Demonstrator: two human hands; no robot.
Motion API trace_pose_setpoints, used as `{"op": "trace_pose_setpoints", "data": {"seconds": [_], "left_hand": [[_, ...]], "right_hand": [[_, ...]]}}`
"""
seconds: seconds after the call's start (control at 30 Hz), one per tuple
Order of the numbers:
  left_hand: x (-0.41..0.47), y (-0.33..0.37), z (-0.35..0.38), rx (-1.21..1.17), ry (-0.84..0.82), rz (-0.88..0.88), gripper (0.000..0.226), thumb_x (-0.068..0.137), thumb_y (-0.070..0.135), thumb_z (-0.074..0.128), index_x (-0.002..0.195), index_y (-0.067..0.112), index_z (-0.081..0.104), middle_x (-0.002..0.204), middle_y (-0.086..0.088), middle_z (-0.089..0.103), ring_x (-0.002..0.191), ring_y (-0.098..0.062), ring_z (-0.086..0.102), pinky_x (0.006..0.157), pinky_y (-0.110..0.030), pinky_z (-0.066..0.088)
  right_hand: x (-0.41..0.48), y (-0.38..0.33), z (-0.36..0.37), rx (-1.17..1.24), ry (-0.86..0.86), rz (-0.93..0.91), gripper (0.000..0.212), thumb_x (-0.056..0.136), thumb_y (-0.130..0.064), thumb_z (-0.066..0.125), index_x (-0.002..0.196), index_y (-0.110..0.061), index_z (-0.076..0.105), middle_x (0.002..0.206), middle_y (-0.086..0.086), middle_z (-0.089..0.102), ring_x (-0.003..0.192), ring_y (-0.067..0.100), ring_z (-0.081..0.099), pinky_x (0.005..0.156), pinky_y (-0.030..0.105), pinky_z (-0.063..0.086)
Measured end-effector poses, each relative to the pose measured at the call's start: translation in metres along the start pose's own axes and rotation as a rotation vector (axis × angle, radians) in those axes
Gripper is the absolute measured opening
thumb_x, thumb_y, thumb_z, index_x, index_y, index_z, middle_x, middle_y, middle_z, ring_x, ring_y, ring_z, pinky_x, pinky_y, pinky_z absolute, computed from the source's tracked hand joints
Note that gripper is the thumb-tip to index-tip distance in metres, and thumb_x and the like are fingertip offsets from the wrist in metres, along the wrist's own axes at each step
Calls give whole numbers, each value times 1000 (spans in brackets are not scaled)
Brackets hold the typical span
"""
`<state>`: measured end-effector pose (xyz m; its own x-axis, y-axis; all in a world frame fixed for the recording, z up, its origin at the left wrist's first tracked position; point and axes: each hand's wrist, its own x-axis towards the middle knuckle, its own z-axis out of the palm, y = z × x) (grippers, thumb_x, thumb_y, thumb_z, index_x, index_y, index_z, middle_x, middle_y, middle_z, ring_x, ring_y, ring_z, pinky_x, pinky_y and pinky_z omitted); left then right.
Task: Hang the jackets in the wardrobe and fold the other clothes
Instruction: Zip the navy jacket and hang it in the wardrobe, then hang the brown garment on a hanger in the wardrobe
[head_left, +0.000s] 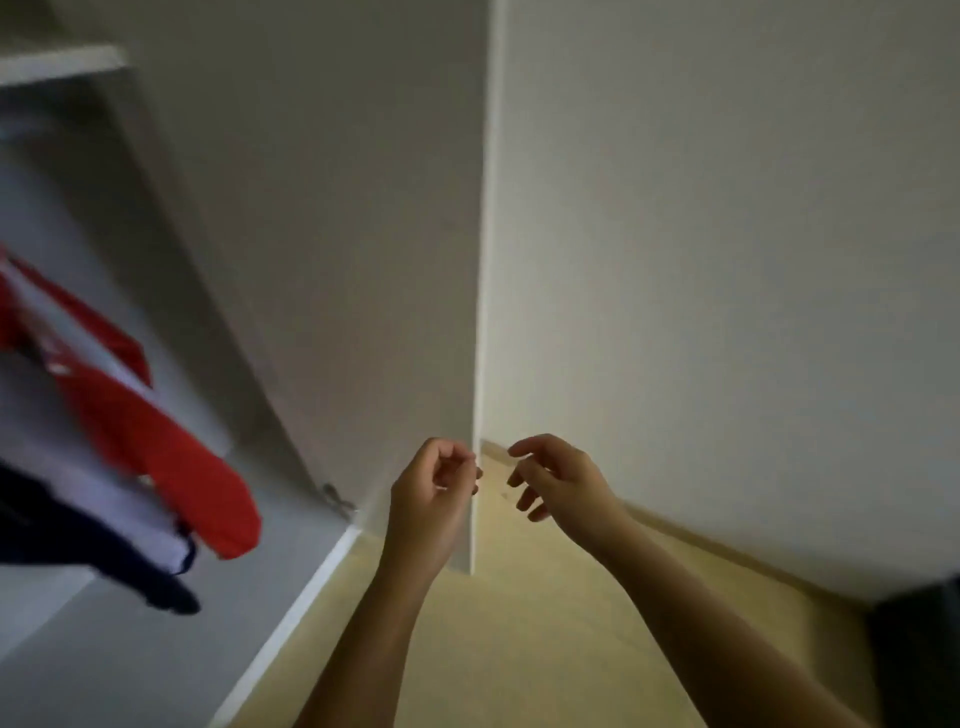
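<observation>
Dim, motion-blurred, wide-angle warped edges

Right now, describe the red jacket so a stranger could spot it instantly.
Look inside the open white wardrobe on the left. Among the clothes there, the red jacket sits above a dark navy garment; it is the only bright red piece.

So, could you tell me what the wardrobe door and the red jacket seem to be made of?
The door looks like white laminated board, smooth and matt: flat face, thin square edge. The jacket seems a thin, soft red fabric, since it drapes in folds; blur hides the weave.
</observation>
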<state>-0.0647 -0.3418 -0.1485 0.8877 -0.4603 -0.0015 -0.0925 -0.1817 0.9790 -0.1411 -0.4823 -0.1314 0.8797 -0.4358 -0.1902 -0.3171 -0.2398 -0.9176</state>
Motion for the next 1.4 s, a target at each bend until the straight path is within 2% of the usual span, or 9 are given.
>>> {"op": "trace_pose_setpoints", "data": {"seconds": [0.1,0.2,0.37,0.47,0.8,0.93,1.1,1.23,1.4], "left_hand": [[-28,19,96,-11,-187,11,9,91,22,56,84,24,60,78,12,67,73,-5,64,65,-18,50],[-51,34,178,1,-377,55,10,93,22,54,84,22,60,78,9,67,74,-5,63,62,-13,47],[-78,63,299,22,-658,146,12,93,18,54,83,17,60,76,3,66,71,-9,63,64,-15,48],[-96,75,371,31,-825,172,12,93,19,53,83,20,60,77,5,66,72,-8,63,66,-16,50],[-137,87,626,11,-1297,179,22,95,16,50,77,23,61,71,5,67,63,-7,61,56,-11,44],[-147,111,733,40,-1453,208,24,95,17,50,76,26,62,72,2,67,64,-10,62,59,-16,46],[-190,127,832,89,-1607,208,21,96,12,50,79,18,61,67,3,66,61,-4,61,57,-13,47],[-243,119,890,155,-1735,181,20,95,8,49,81,14,61,69,0,65,61,-5,61,57,-12,47],[-308,101,965,270,-1782,179,19,95,5,50,81,13,61,72,-2,66,62,-5,60,57,-12,47]], "right_hand": [[-56,42,-81,119,176,78,20,96,-9,45,97,-24,60,83,1,67,62,9,64,57,25,54],[-104,79,-150,237,370,142,19,97,-7,45,99,-17,60,82,3,65,60,10,63,55,25,52],[-176,132,-238,403,701,199,17,96,-8,48,97,-18,62,82,5,65,59,8,63,56,24,53],[-213,162,-283,456,868,236,17,96,-9,49,96,-19,62,81,4,65,59,9,63,54,23,52],[-297,265,-440,586,1341,394,17,97,-10,49,96,-17,64,77,2,67,63,14,65,57,25,54],[-327,300,-509,703,1549,429,19,97,-6,46,93,-11,64,75,7,63,57,12,61,50,22,50],[-374,338,-556,736,1713,459,20,97,-6,46,93,-13,64,71,-1,66,59,11,62,56,28,53],[-426,382,-577,851,1831,466,20,97,-5,44,93,-11,63,72,3,64,56,12,60,52,25,51],[-489,463,-626,972,1857,526,21,98,-5,43,94,-9,63,72,5,63,56,12,59,49,23,50]]}}
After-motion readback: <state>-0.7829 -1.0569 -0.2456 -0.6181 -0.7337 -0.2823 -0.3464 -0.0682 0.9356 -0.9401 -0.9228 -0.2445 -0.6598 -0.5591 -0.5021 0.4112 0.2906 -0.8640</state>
